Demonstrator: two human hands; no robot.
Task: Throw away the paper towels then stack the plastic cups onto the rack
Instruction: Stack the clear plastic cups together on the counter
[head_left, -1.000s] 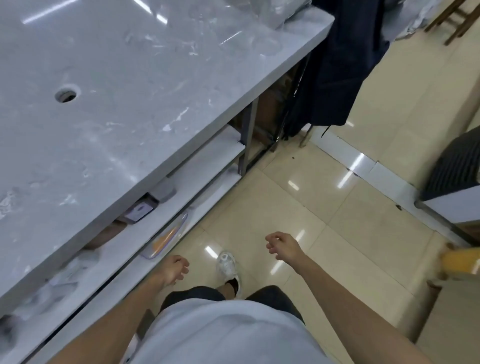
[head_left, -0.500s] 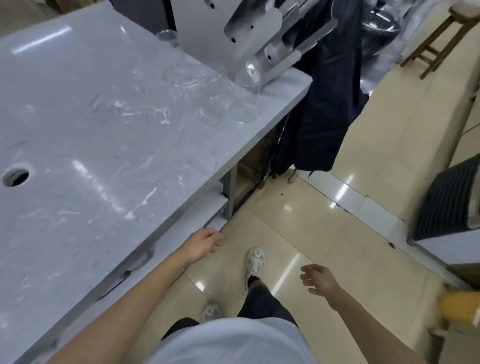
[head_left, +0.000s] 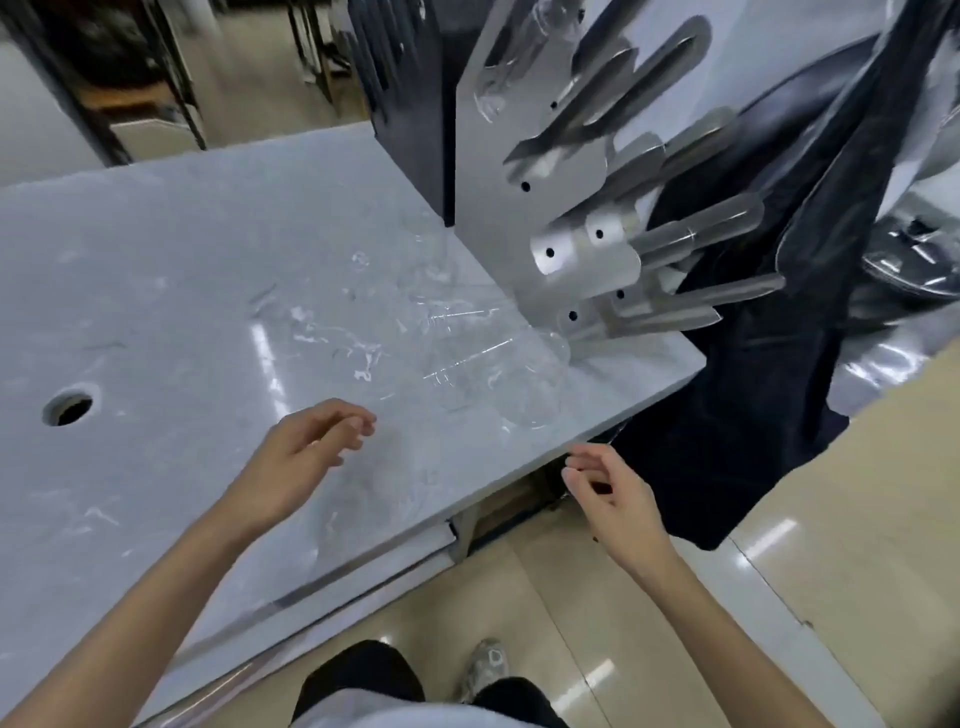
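Several clear plastic cups (head_left: 498, 374) lie on their sides on the grey marble counter (head_left: 182, 291), near its far right corner. Behind them stands a metal rack (head_left: 550, 171) with long flat prongs; one clear cup (head_left: 511, 67) hangs on an upper prong. My left hand (head_left: 306, 457) hovers over the counter just short of the cups, fingers loosely curled and holding nothing. My right hand (head_left: 608, 493) is off the counter's front edge, below the cups, fingers apart and empty. No paper towels are in view.
A round hole (head_left: 67, 408) is cut in the counter at the left. Dark cloth (head_left: 769, 374) hangs beside the counter on the right. Below me are beige floor tiles (head_left: 831, 571) and my shoe (head_left: 485, 667). Dark shelving stands at the far back.
My view has swung up from the floor to the counter, rack and cups. Both hands have risen, the left now over the counter and the right at its edge.
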